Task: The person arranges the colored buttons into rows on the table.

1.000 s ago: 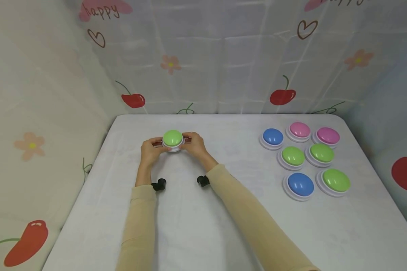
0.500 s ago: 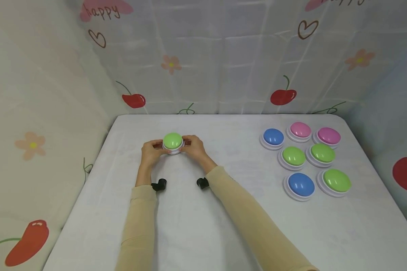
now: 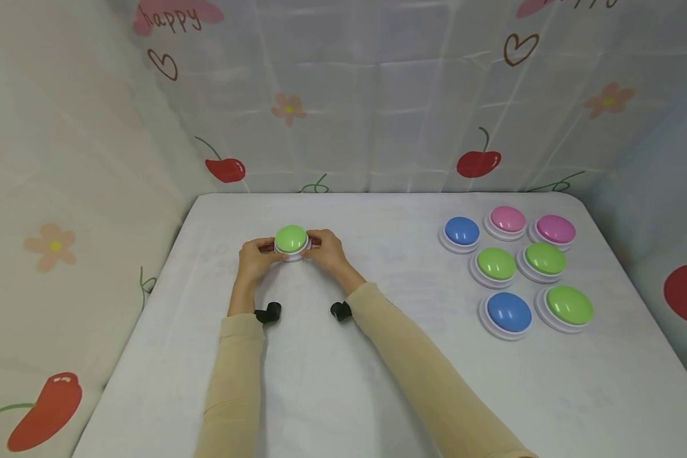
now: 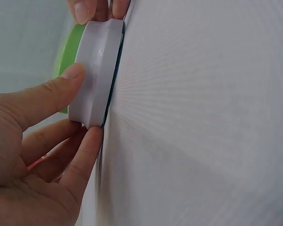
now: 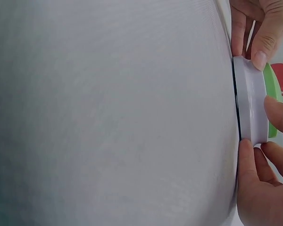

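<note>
A push button with a green dome and white base (image 3: 291, 239) stands upright at the left back of the table. My left hand (image 3: 254, 259) grips its left side, thumb on the white rim and other fingers round the edge. From the right side my right hand (image 3: 329, 252) holds the same button. In the left wrist view the white base (image 4: 99, 70) lies with its dark underside at the tabletop; any thin gap there is hard to tell. The right wrist view shows the button's white wall (image 5: 251, 101) between the fingers of both hands.
Several more buttons stand at the table's right: blue ones (image 3: 462, 231) (image 3: 508, 312), pink ones (image 3: 507, 219) (image 3: 555, 229) and green ones (image 3: 495, 263) (image 3: 544, 258) (image 3: 569, 305). A printed curtain (image 3: 372, 127) hangs behind the white table (image 3: 378, 222).
Both hands have brought the green button slightly down and toward me within the first half second. Since then it has stayed almost still, and the other buttons stand where they were.
</note>
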`<state>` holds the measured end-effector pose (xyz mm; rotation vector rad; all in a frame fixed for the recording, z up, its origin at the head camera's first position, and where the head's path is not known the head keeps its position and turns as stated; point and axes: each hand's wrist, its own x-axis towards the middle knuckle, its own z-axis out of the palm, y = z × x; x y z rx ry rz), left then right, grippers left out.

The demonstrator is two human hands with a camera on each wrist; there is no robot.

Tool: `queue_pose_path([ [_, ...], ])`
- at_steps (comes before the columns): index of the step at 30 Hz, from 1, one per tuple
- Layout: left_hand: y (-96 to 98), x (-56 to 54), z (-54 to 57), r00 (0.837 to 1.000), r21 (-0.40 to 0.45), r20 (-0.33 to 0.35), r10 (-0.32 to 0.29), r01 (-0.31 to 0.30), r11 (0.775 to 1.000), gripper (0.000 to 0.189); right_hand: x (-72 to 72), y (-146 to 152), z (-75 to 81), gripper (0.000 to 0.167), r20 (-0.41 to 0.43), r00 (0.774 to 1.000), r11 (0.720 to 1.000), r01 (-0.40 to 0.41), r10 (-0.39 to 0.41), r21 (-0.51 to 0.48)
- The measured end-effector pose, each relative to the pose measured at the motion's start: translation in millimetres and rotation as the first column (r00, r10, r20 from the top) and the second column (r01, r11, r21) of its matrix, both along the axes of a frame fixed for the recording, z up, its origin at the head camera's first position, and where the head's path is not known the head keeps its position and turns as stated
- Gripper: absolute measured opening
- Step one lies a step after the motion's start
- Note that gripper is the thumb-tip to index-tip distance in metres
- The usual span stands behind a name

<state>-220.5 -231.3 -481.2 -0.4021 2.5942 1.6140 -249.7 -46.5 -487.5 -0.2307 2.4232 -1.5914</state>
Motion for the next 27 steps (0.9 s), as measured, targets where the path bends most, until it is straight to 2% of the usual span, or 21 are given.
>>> queue_pose_path([
  [16, -3.2, 1.0, -5.1, 0.999, 0.011, -0.005, -0.032, 0.032, 0.999, 0.063, -1.8, 0, -5.0, 0.057, -0.009, 1.0, 1.0, -0.018, 0.018, -0.003],
  [24, -0.7, 5.2, 2.4, 0.998, 0.014, 0.036, -0.058, 0.057, 0.998, 0.073, 1.4, 5, -1.8, 0.061, 0.024, 1.0, 1.0, -0.008, 0.008, -0.008],
  [27, 1.2, 8.3, 7.2, 0.997, -0.011, 0.051, -0.063, 0.064, 0.998, 0.077, 4.2, 12, -0.5, 0.061, 0.039, 0.999, 1.0, 0.007, -0.007, -0.003],
])
